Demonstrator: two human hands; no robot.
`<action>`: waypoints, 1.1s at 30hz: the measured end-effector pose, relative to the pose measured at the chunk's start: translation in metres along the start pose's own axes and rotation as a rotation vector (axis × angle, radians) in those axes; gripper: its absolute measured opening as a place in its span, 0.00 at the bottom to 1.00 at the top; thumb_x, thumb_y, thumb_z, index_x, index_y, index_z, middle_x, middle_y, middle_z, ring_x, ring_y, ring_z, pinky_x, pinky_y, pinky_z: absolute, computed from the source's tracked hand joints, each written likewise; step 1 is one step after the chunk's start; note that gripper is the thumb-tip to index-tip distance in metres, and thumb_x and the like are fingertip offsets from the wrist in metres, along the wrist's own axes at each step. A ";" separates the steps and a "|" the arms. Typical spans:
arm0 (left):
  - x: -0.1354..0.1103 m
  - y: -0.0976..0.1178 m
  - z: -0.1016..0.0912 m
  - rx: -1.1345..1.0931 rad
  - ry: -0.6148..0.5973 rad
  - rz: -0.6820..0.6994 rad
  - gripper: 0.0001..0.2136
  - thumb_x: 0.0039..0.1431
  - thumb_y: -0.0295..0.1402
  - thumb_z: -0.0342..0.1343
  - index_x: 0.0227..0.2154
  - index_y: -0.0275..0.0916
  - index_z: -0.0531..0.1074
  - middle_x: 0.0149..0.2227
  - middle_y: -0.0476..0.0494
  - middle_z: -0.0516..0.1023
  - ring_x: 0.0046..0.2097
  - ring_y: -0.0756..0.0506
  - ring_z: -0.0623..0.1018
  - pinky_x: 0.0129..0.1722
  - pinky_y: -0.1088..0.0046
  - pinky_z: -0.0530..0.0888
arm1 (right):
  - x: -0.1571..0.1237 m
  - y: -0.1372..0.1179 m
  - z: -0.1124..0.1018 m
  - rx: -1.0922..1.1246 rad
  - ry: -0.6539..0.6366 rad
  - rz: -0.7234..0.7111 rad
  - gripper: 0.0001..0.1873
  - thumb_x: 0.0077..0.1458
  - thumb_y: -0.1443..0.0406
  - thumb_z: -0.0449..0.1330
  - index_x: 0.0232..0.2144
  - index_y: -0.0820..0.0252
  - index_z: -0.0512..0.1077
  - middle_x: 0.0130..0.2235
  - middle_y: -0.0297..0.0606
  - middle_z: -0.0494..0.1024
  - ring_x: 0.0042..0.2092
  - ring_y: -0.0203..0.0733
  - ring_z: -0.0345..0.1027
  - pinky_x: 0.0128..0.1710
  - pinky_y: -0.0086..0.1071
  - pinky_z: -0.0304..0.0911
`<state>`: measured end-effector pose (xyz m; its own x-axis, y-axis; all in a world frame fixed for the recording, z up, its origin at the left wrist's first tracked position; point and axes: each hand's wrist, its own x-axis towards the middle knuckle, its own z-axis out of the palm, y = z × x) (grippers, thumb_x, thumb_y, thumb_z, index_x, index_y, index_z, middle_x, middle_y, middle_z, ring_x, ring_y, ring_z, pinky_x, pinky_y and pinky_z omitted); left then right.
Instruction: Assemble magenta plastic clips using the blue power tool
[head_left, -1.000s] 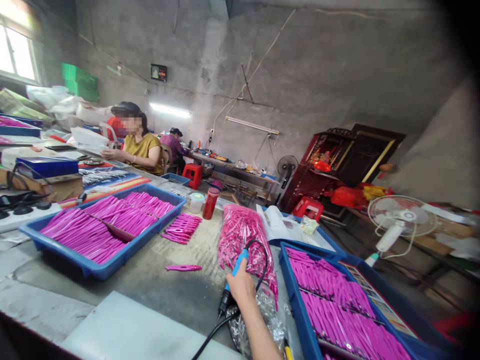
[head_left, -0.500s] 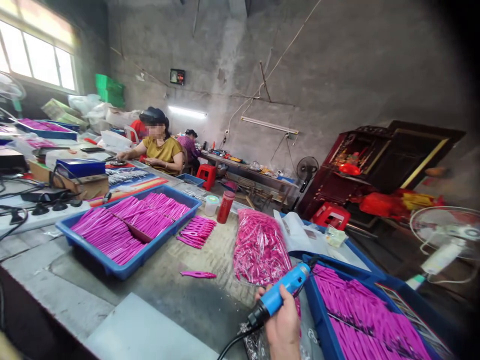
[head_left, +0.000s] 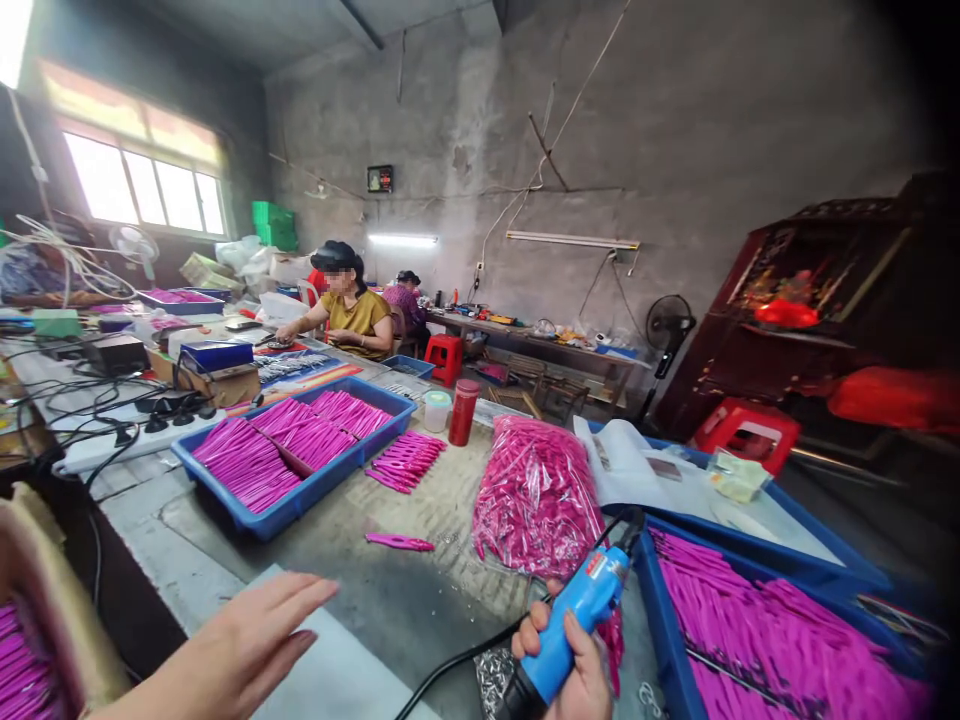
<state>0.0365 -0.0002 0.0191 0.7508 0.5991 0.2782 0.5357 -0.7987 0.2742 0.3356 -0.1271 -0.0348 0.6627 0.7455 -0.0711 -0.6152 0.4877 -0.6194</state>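
Note:
My right hand (head_left: 585, 665), at the lower middle, is wrapped round a blue electric screwdriver (head_left: 570, 625) with a black cord at its lower end. My left hand (head_left: 247, 635) holds nothing; its fingers are stretched out above a pale flat board (head_left: 330, 665). A single slender pink tool (head_left: 400, 541) lies on the table beyond the board. Behind the screwdriver sits a clear bag full of pink pieces (head_left: 536, 495). Small metal parts in a clear bag (head_left: 495, 678) show just left of the screwdriver.
Blue trays of pink pieces stand at left (head_left: 300, 505) and right (head_left: 675, 655). A row of pink tools (head_left: 405, 462) lies near a red cylinder (head_left: 464, 412) and a lidded jar (head_left: 436, 411). A cardboard box (head_left: 64, 590) is at lower left. A co-worker (head_left: 364, 315) sits across the table.
My left hand has come into view from the lower left. The screwdriver, still in my right hand, has shifted slightly right and down. The camera view has turned left.

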 end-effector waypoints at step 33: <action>0.130 0.002 0.086 0.227 -0.291 -0.137 0.12 0.61 0.33 0.41 0.35 0.42 0.70 0.39 0.44 0.73 0.44 0.42 0.70 0.38 0.66 0.63 | -0.009 -0.003 -0.006 0.057 0.034 -0.004 0.20 0.44 0.57 0.61 0.40 0.51 0.63 0.23 0.26 0.63 0.20 0.31 0.59 0.21 0.28 0.58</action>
<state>0.1681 0.0714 -0.0232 0.7272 0.6858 -0.0289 0.6859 -0.7243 0.0711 0.3337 -0.1381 -0.0366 0.6784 0.7284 -0.0961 -0.6355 0.5162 -0.5742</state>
